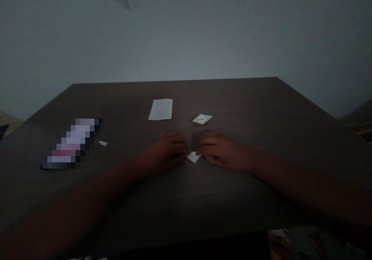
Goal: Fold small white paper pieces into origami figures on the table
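Note:
A small folded piece of paper with printed lines lies on the dark table between my two hands. My left hand pinches its left corner, fingers closed. On the other side, my right hand has its fingertips closed on the right corner. The fingers cover part of the paper's upper edge. Just beyond my right hand rests a folded paper diamond, pale and creased. Farther back, to the left of it, lies a flat rectangular sheet of paper with lines of print.
A phone with a lit, blurred-out screen lies at the left of the table. Beside it is a small paper scrap. A pale wall rises behind the table's far edge. The room is dim.

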The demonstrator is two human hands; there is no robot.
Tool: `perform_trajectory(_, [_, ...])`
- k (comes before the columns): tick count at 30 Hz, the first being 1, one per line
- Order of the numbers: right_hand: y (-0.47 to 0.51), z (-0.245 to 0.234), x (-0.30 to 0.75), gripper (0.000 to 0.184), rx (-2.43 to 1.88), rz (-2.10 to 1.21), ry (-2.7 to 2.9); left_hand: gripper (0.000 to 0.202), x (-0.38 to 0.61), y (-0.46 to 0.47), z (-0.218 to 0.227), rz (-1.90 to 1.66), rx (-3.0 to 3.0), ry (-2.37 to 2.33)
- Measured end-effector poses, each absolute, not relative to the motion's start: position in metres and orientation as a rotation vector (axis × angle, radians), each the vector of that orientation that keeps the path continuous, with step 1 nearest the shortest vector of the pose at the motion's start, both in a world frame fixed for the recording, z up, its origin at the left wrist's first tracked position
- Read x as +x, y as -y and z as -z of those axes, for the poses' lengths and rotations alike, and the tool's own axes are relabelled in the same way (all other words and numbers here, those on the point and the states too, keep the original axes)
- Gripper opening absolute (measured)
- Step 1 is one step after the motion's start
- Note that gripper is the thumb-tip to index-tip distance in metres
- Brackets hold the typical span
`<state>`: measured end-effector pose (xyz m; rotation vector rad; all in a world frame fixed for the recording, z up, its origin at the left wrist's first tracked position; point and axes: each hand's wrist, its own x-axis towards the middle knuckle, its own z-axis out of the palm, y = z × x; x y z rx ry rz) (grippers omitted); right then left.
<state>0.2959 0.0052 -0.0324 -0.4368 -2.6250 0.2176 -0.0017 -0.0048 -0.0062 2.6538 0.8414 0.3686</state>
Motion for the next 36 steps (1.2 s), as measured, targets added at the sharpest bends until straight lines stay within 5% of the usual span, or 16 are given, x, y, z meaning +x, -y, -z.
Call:
perform_trajectory(28, [-0.007,0.028,0.294,0.021,-0.323,-0.348,2.624,0.027,0.003,0.016,-0.003,-0.28,2.94,-0.628])
perform_trajectory(36, [-0.011,0.028,0.294,0.022,-0.352,-0.185,2.667,0.016,0.008,0.018,0.005,-0.334,2.896,-0.741])
